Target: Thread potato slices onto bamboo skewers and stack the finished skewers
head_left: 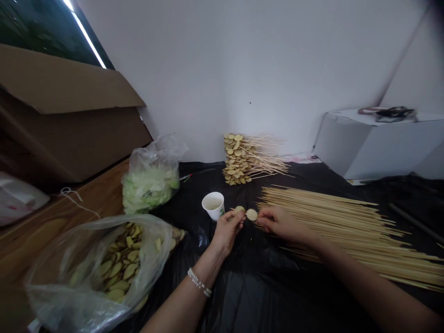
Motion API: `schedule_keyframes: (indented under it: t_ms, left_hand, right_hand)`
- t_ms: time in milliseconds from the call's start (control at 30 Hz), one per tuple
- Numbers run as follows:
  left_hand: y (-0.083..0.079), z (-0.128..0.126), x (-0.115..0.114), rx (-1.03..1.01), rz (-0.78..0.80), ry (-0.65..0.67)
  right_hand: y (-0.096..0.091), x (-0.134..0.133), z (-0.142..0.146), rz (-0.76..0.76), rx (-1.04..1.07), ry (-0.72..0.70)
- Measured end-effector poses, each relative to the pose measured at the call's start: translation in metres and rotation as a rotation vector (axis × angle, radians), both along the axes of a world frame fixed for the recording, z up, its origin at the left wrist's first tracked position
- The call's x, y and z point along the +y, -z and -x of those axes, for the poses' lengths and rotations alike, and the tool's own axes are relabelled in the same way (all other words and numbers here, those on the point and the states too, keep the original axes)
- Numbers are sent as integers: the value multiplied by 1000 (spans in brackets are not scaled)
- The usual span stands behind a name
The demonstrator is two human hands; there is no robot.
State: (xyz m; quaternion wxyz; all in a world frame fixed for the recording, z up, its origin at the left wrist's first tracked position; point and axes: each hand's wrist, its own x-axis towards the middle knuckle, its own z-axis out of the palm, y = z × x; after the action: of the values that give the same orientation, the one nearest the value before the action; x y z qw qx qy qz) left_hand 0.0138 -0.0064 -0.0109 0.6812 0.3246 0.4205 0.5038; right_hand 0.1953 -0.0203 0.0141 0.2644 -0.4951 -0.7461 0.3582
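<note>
My left hand (227,230) pinches one round potato slice (239,209) between thumb and fingers. A second potato slice (251,214) sits between my two hands, apparently on a thin wooden skewer. The fingers of my right hand (275,221) are closed at the skewer's right end, beside that slice. Most of this skewer is hidden by the slices and my fingers. Just behind my left hand stands a white paper cup (214,213). Many bare bamboo skewers (333,222) lie in a wide pile behind and under my right arm.
Finished potato skewers (237,159) are stacked against the wall. On the left are an open plastic bag of potato slices (121,268) and a bag of pale green leaves (149,187). A cardboard box (79,134) and white box (374,143) flank the black plastic sheet (256,296).
</note>
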Motion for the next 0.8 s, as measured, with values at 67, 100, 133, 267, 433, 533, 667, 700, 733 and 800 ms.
schedule_keyframes:
  t_ms: [67, 100, 133, 267, 433, 533, 667, 700, 733, 800]
  left_hand:
    - [0, 0, 0, 10, -3, -7]
    - [0, 0, -1, 11, -9, 0]
    - [0, 0, -1, 10, -16, 9]
    - [1, 0, -1, 16, -32, 22]
    - [0, 2, -1, 34, -33, 42]
    - [-1, 3, -1, 51, -35, 75]
    - [-2, 4, -1, 73, -29, 97]
    - [-1, 4, -1, 75, -29, 100]
    - [0, 3, -1, 78, -31, 100]
    - [1, 1, -1, 77, -37, 94]
  right_hand:
    - [-2, -2, 1, -107, -65, 15]
    - [-2, -3, 2, -135, -81, 19]
    - [-2, -3, 3, -128, -78, 18]
    - [1, -3, 5, 59, 2, -3]
    - [5, -2, 6, -222, -103, 36]
    - [5, -2, 5, -192, -103, 5]
    - [3, -3, 4, -230, -144, 10]
    - [2, -3, 4, -226, -149, 11]
    - [1, -3, 5, -209, -147, 10]
    - [-1, -3, 4, -146, -121, 2]
